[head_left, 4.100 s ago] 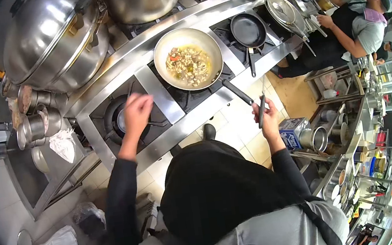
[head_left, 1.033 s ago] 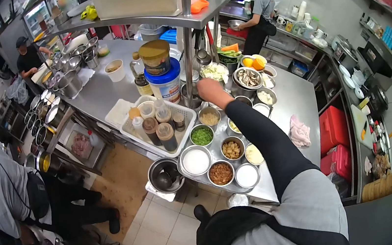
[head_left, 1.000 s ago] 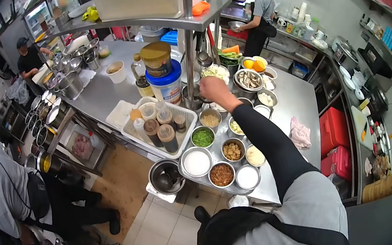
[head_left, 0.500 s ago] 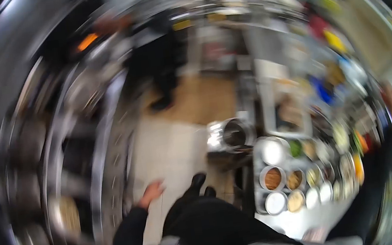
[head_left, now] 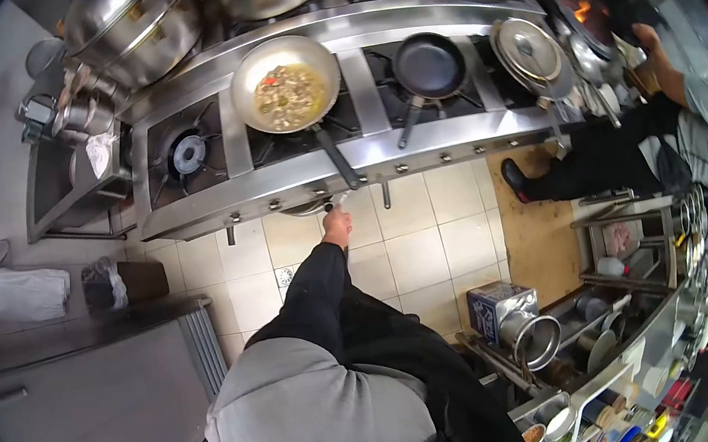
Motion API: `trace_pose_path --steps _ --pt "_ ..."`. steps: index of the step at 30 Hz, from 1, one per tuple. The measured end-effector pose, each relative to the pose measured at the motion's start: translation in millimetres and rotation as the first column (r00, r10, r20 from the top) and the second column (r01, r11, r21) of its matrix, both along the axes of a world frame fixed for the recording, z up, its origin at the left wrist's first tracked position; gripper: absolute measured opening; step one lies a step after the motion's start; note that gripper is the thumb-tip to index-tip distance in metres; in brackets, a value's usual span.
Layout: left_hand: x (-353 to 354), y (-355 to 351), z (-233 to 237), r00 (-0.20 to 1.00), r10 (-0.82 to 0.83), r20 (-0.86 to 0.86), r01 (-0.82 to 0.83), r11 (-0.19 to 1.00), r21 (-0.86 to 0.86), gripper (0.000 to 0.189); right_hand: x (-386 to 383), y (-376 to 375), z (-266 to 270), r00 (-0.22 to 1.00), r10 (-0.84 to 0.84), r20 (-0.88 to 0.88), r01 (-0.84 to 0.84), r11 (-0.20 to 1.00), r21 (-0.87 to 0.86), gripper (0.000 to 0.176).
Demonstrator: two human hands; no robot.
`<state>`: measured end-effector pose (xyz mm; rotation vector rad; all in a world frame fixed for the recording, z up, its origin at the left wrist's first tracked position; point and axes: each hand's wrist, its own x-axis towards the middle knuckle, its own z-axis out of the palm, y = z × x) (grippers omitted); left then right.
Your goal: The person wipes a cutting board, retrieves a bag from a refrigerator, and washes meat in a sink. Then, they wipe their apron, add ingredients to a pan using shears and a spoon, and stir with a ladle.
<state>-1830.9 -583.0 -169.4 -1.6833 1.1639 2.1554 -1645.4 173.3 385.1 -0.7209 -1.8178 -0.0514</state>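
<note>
My left hand (head_left: 337,226) reaches to the front edge of the stove (head_left: 467,128), just below the black handle of a wide pan (head_left: 242,88). Its fingers are closed at the row of knobs, around something small that I cannot make out. Chopped food (head_left: 288,95) with red bits lies in yellowish liquid in that pan, on a burner. To its right sits a smaller black frying pan (head_left: 428,68), which looks empty. My right hand is out of view.
Large steel pots (head_left: 142,34) stand along the back. At the right, another person (head_left: 699,122) works near a flame (head_left: 582,10). A printed tin (head_left: 495,305) and a steel pot (head_left: 535,340) are at the lower right. A bare burner (head_left: 189,153) is at the left.
The view has turned from the food containers to the stove and is now sharp. My left hand has gone from hanging over the floor to the stove's front. My right arm has left view.
</note>
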Motion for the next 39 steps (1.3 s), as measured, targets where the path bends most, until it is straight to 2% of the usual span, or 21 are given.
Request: trace_pose_path --steps 2,4,6,9,13,15,17,19,21,23,25,26,27,29,30,31,33,34,36,37,39 --pt "-10 -36 6 0.865 0.501 0.028 -0.501 0.859 0.108 0.033 -46 -61 -45 0.983 0.181 -0.013 -0.18 0.968 -0.173 0.04" --pt "-20 -60 -14 0.792 0.611 -0.019 -0.592 0.774 0.224 0.034 -88 -121 -96 0.928 0.37 -0.037 -0.349 0.831 -0.433 0.042" --pt "-28 -74 -66 0.667 0.741 -0.084 -0.649 0.633 0.422 0.037 -127 -199 -140 0.821 0.566 -0.074 -0.452 0.565 -0.69 0.044" --pt "-41 -74 -92 0.464 0.886 -0.017 -0.694 0.375 0.614 0.021 -177 -356 -169 0.528 0.841 -0.123 -0.32 0.063 -0.945 0.049" --pt "-59 -68 -34 0.393 0.919 0.025 -0.826 0.341 0.449 0.016 -235 -474 -223 0.051 0.99 0.133 -0.014 0.134 -0.991 0.038" --pt "-63 -65 -39 0.384 0.923 0.017 -0.796 0.322 0.512 0.015 -262 -520 -268 -0.201 0.972 0.125 -0.188 0.087 -0.978 0.037" --pt "-55 -67 -43 0.374 0.927 0.001 -0.767 0.309 0.562 0.016 -282 -580 -275 -0.263 0.965 -0.011 -0.006 -0.013 -1.0 0.038" --pt "-53 -67 -42 0.443 0.892 -0.087 -0.701 0.406 0.586 0.013 -298 -615 -292 -0.335 0.942 -0.007 0.024 0.001 -1.0 0.037" --pt "-50 -64 -46 0.43 0.896 -0.109 -0.675 0.399 0.621 0.01 -305 -635 -308 -0.315 0.949 -0.013 0.028 -0.004 -1.0 0.037" --pt "-61 -67 -65 0.324 0.946 0.026 -0.727 0.231 0.647 0.025 -308 -647 -323 -0.307 0.952 -0.014 0.029 -0.006 -1.0 0.037" --pt "-71 -68 -64 0.297 0.953 0.064 -0.727 0.183 0.661 0.028 -306 -651 -332 -0.364 0.931 -0.029 -0.059 -0.054 -0.997 0.037" --pt "-69 -70 -63 0.27 0.959 0.091 -0.729 0.141 0.67 0.031 -306 -647 -332 -0.387 0.922 0.022 -0.047 0.004 -0.999 0.038" --pt "-61 -71 -69 0.274 0.957 0.09 -0.73 0.146 0.667 0.031 -308 -649 -335 -0.383 0.924 0.019 -0.043 0.002 -0.999 0.038" --pt "-41 -65 -79 0.575 0.818 -0.008 -0.552 0.395 0.735 0.036 -311 -651 -340 -0.41 0.912 -0.004 -0.012 -0.009 -1.0 0.038" --pt "-36 -66 -52 0.688 0.724 -0.043 -0.498 0.515 0.698 0.043 -317 -655 -341 -0.402 0.916 -0.005 -0.016 -0.012 -1.0 0.038" --pt "-27 -59 -27 0.693 0.72 -0.044 -0.495 0.519 0.697 0.043 -322 -660 -342 -0.416 0.909 -0.007 0.009 -0.003 -1.0 0.039" --pt "-11 -51 22 0.945 0.308 -0.11 -0.156 0.719 0.677 0.047 -335 -675 -354 -0.424 0.905 -0.028 0.03 -0.017 -0.999 0.04" --pt "-9 -50 56 0.947 0.297 -0.12 -0.145 0.732 0.666 0.047 -344 -682 -368 -0.453 0.892 0.012 0.009 0.018 -1.0 0.041" --pt "-6 -45 125 0.863 0.317 -0.394 -0.062 0.84 0.539 0.05 -360 -699 -379 -0.468 0.88 0.077 -0.024 0.074 -0.997 0.041" --pt "-8 -46 158 0.877 0.287 -0.384 -0.044 0.846 0.531 0.05 -359 -706 -381 -0.457 0.883 0.102 -0.021 0.103 -0.994 0.041" --pt "-30 -54 204 0.817 0.332 -0.471 -0.065 0.865 0.497 0.056 -358 -725 -354 -0.321 0.944 -0.071 0.273 0.02 -0.962 0.04"
